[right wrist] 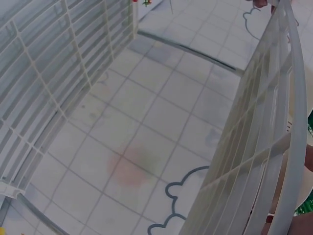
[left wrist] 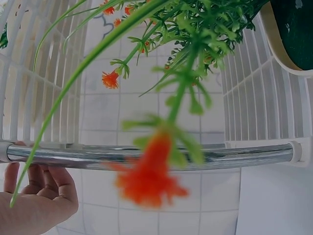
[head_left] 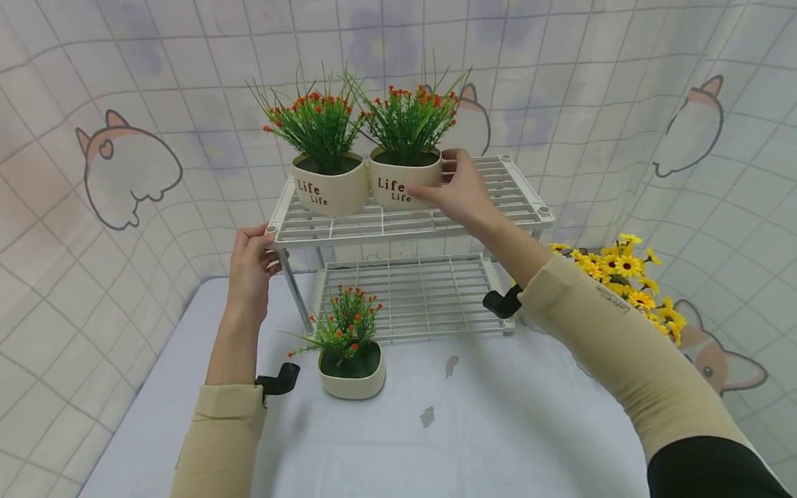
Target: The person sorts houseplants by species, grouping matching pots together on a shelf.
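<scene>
Now right hand (head_left: 463, 194) pinching cream oval "Life" pot with red-flowered green plant (head_left: 398, 188) at right side, thumb in front, fingers behind. Pot on upper tier (head_left: 528, 195) of white slatted two-tier rack (head_left: 295, 290), just beside matching second pot (head_left: 333, 190). Left hand (head_left: 249, 266) gripping rack's front left upper corner, fingers curled. Smaller-looking third cream pot (head_left: 353, 382) on pale cloth-covered table (head_left: 498, 429), before rack. Yellow flowers (head_left: 627, 266) to right.

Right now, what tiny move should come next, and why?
Maybe ease the right grip off its pot: that pot seems to rest on the top shelf beside another pot, and a third pot sits on the table.
</scene>
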Motion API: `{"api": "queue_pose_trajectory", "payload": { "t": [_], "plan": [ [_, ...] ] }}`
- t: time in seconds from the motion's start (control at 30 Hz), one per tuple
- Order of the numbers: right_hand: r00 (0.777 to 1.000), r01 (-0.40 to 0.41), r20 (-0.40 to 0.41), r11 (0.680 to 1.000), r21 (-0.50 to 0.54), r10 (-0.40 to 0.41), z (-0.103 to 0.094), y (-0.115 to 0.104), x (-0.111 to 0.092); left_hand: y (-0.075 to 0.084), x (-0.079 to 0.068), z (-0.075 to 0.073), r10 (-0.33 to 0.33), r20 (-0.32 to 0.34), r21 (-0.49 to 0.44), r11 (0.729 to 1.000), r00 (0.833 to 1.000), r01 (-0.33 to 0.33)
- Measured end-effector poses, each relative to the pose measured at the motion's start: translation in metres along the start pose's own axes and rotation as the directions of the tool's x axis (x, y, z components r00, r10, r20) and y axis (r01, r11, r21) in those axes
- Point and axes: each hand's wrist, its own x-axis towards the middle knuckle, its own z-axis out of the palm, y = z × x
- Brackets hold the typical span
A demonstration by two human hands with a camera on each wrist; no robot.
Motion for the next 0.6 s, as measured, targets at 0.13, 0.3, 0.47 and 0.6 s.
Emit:
{"api": "queue_pose_trajectory", "payload": {
  "t": [0.13, 0.3, 0.47, 0.6],
  "plan": [
    [1.000, 0.008, -0.010, 1.000, -0.002, -0.008, -0.003, 0.002, -0.007, -0.001, 0.000, 0.000, -0.002, -0.001, 0.002, 1.000, 1.000, 0.002],
    [0.995, 0.097, -0.020, 0.995, 0.015, -0.096, -0.007, 0.005, -0.020, 0.000, -0.001, -0.001, -0.012, -0.007, -0.001, 1.000, 1.000, 0.012],
    [0.976, 0.217, -0.009, 0.974, 0.058, -0.217, -0.010, 0.008, -0.039, 0.001, -0.002, -0.001, -0.007, -0.006, -0.010, 1.000, 1.000, 0.007],
    [0.960, 0.281, -0.022, 0.957, 0.071, -0.280, -0.009, 0.011, -0.056, 0.001, -0.002, 0.000, -0.001, -0.004, -0.003, 1.000, 1.000, 0.001]
  ]
}}
